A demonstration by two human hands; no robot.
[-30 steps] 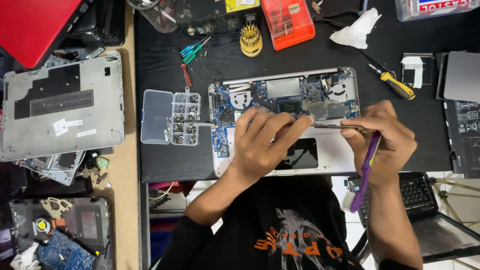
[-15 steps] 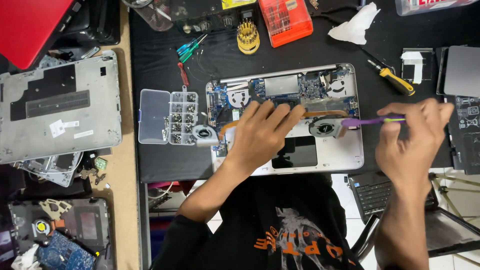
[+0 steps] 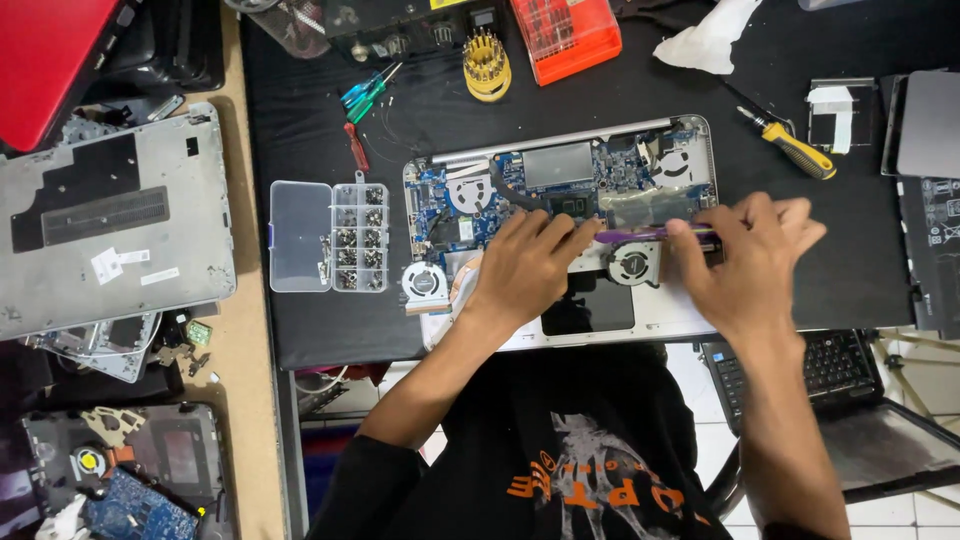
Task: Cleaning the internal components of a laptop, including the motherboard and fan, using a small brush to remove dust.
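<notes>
An opened silver laptop (image 3: 690,310) lies on the black mat with its blue circuit board (image 3: 560,190) bared. My left hand (image 3: 525,265) rests flat on its lower middle, fingers toward the board. My right hand (image 3: 750,260) holds a thin purple tool (image 3: 640,235) lying sideways across the laptop, its tip near my left fingertips. A round cooling fan (image 3: 634,264) sits just below the tool. A second fan (image 3: 425,283) with its copper pipe hangs off the laptop's left edge.
A clear screw box (image 3: 330,237) stands left of the laptop. Further off are a yellow-handled screwdriver (image 3: 795,150), a yellow bit holder (image 3: 487,65), an orange case (image 3: 565,35), red tweezers (image 3: 357,146) and a grey laptop cover (image 3: 110,220). A keyboard (image 3: 830,365) sits lower right.
My right hand swung out to the right with the purple tool, then came back over the laptop. The fan assembly now lies lifted out over the lower part. My left hand barely moved.
</notes>
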